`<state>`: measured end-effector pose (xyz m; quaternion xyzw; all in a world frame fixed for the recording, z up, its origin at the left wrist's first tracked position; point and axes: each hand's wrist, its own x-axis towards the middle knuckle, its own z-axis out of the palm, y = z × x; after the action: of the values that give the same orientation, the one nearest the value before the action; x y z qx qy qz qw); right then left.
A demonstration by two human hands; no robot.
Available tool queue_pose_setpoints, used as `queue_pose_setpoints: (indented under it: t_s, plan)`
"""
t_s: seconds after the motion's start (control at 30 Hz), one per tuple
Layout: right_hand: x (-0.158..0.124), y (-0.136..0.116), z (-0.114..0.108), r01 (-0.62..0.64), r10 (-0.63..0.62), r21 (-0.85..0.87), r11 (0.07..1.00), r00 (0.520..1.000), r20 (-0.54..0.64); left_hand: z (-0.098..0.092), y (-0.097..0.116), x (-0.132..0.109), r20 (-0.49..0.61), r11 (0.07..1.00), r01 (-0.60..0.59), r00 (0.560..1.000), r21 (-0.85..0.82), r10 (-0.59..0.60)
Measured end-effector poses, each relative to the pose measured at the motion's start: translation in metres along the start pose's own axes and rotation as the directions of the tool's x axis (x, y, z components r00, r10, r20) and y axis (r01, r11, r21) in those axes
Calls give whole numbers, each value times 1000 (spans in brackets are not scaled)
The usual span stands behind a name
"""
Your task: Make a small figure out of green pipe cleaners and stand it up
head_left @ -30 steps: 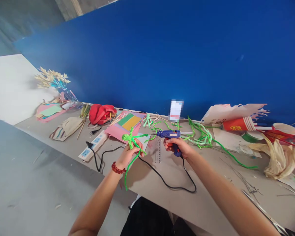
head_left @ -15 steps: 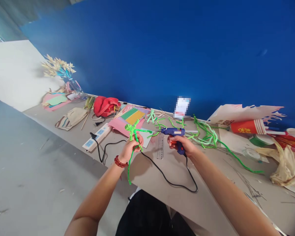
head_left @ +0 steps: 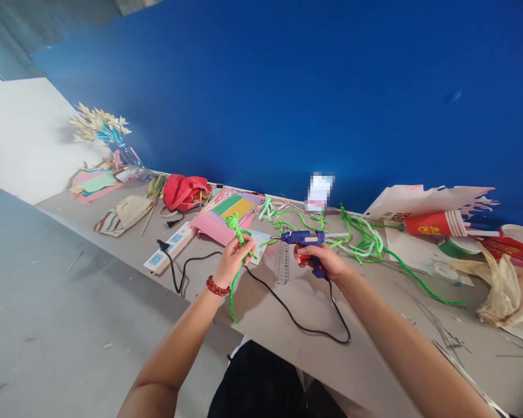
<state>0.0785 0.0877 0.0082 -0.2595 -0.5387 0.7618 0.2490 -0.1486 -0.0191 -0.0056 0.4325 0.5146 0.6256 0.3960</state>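
A small green fuzzy pipe cleaner figure (head_left: 237,231) with a long green tail was held up in the air by the person's left hand (head_left: 233,262), over the edge of a gray table (head_left: 375,371). The fingers (head_left: 240,251) of that hand were closed on the figure, pinching it tight. A red bead bracelet (head_left: 217,285) sat on that wrist. The right hand (head_left: 316,261) was closed around the handle of a blue glue gun (head_left: 300,237). The nose of the gun pointed toward the figure and was near it, but not touching. A white glue stick (head_left: 337,234) poked out of the back of the gun. A black cord (head_left: 296,318) ran from the handle in a big loop across the table, just past the left hand, toward a white power strip (head_left: 169,247). A good way to work here seemed to be to hold the figure very still and keep the hot nose away from the fingers. It also seemed wise to watch that the cord did not catch. A steel ruler (head_left: 283,263) lay just under the gun, and a messy pile of green pipe cleaners (head_left: 361,241) lay to the right of it.
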Motion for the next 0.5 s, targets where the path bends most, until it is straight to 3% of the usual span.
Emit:
queue_pose_setpoints:
  t_s: [0.3, 0.5]
  plan:
    - [-2, 0, 2, 12, -13, -52, 999, 999, -31, 13, 10, 2, 44, 983, -45, 998, 178, 37]
    - [-1, -1, 4, 27, -28, -74, 997, 1000, -11, 17, 12, 4, 71, 976, -59, 996, 209, 45]
